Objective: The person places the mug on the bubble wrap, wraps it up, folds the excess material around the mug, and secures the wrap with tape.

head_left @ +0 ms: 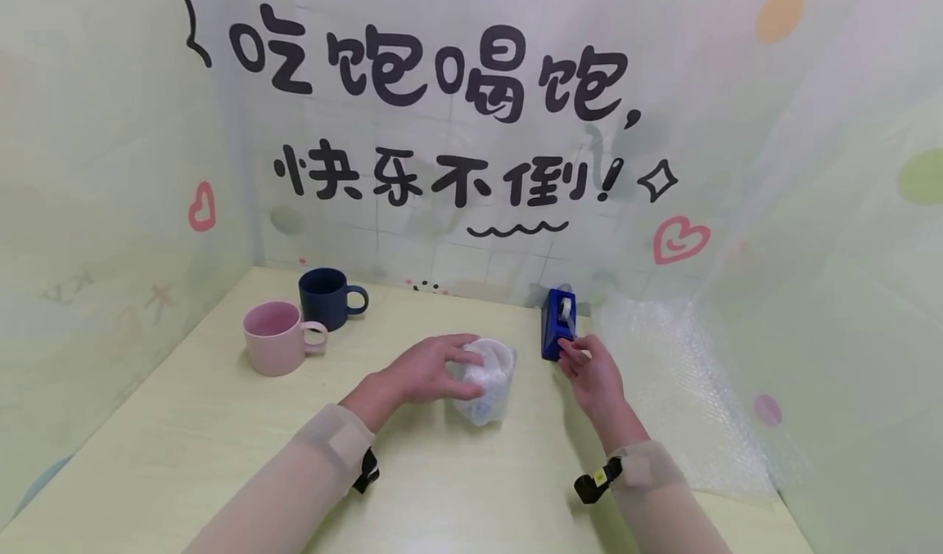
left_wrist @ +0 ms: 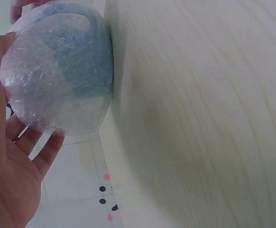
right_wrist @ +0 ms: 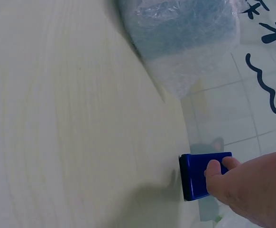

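Observation:
A light blue cup wrapped in bubble wrap (head_left: 492, 382) stands on the table in the middle of the head view. My left hand (head_left: 430, 370) grips it from the left, thumb and fingers curved around the wrap; the left wrist view shows the blue through the clear layers of the wrapped cup (left_wrist: 76, 57). To the right, a blue tape dispenser (head_left: 549, 325) stands near the back wall. At its front, the fingertips of my right hand (head_left: 595, 378) pinch the end of the clear tape (head_left: 570, 322). In the right wrist view, my fingers partly cover the dispenser (right_wrist: 195, 178).
A pink mug (head_left: 274, 345) and a dark blue mug (head_left: 322, 300) stand at the back left of the table (head_left: 442, 488). A sheet of bubble wrap (head_left: 663, 390) lies along the right side. Printed walls enclose the back and both sides.

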Demonstrator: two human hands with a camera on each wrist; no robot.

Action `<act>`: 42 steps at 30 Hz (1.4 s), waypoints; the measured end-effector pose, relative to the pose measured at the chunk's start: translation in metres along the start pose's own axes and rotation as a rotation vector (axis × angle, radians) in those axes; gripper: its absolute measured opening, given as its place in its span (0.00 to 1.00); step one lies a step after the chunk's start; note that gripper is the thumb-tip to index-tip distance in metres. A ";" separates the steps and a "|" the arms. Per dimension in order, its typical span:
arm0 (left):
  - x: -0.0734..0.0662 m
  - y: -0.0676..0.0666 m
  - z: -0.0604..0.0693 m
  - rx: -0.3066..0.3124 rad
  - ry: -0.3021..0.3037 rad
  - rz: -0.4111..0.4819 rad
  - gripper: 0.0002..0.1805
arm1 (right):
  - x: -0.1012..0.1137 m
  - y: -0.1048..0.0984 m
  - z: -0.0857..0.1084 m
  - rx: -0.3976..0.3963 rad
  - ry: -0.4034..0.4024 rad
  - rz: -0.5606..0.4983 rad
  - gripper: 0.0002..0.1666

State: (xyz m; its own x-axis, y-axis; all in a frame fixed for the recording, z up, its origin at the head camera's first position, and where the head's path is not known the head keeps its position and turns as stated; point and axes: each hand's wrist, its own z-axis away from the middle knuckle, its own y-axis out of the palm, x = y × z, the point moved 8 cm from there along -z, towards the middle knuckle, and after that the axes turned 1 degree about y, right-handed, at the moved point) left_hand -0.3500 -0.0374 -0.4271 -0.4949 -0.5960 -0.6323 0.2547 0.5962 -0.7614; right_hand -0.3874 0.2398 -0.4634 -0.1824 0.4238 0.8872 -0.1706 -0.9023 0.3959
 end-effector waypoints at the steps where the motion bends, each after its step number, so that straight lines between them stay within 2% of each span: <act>1: 0.000 0.000 0.000 -0.001 0.000 -0.001 0.31 | -0.001 0.000 -0.001 0.023 -0.005 -0.010 0.24; 3: 0.000 0.000 0.001 -0.001 -0.001 0.004 0.31 | -0.003 0.002 -0.001 0.068 -0.017 -0.014 0.36; 6: 0.000 0.000 0.001 0.001 -0.006 0.007 0.31 | -0.004 0.005 0.000 0.136 -0.046 -0.006 0.42; 9: 0.000 0.000 0.002 0.002 -0.011 0.013 0.31 | -0.005 0.008 0.002 0.214 -0.089 -0.025 0.20; 10: -0.001 -0.001 0.002 0.001 -0.011 0.013 0.31 | -0.006 0.010 0.004 0.250 -0.103 -0.033 0.17; 12: -0.001 -0.001 0.002 -0.002 -0.007 0.015 0.31 | -0.007 0.011 0.006 0.298 -0.121 -0.057 0.20; 14: -0.001 0.000 0.002 -0.001 -0.005 0.018 0.31 | -0.009 0.009 0.010 0.286 -0.118 -0.063 0.23; 16: -0.002 0.001 0.001 0.000 0.001 0.018 0.31 | -0.008 0.005 0.016 0.192 -0.119 -0.019 0.21; 20: -0.004 -0.001 0.001 0.002 0.002 0.004 0.31 | -0.011 -0.004 0.038 -0.048 -0.073 0.167 0.09; 21: -0.004 -0.001 0.001 0.000 0.002 0.003 0.31 | -0.013 -0.006 0.043 -0.087 -0.048 0.235 0.08; 23: -0.003 -0.002 0.000 -0.003 0.000 0.000 0.31 | -0.018 -0.009 0.050 -0.120 0.004 0.380 0.12; 28: -0.001 0.000 0.001 -0.007 -0.007 0.015 0.31 | -0.030 -0.022 0.053 -0.106 0.114 0.751 0.18; 31: 0.001 0.001 0.001 -0.004 -0.010 0.024 0.31 | -0.034 -0.026 0.047 -0.075 0.144 0.878 0.19; 36: 0.002 0.001 0.001 -0.004 -0.012 0.028 0.31 | -0.035 -0.028 0.034 -0.044 0.145 1.015 0.25; 42: 0.001 -0.001 0.001 -0.004 -0.015 0.028 0.31 | -0.027 -0.027 0.009 0.012 0.090 1.390 0.33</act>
State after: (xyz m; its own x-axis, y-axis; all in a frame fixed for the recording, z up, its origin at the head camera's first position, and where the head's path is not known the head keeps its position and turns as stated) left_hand -0.3501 -0.0387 -0.4275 -0.4752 -0.5870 -0.6555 0.2647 0.6150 -0.7427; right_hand -0.3689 0.2518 -0.4957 -0.2540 -0.8074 0.5326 0.2080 -0.5833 -0.7851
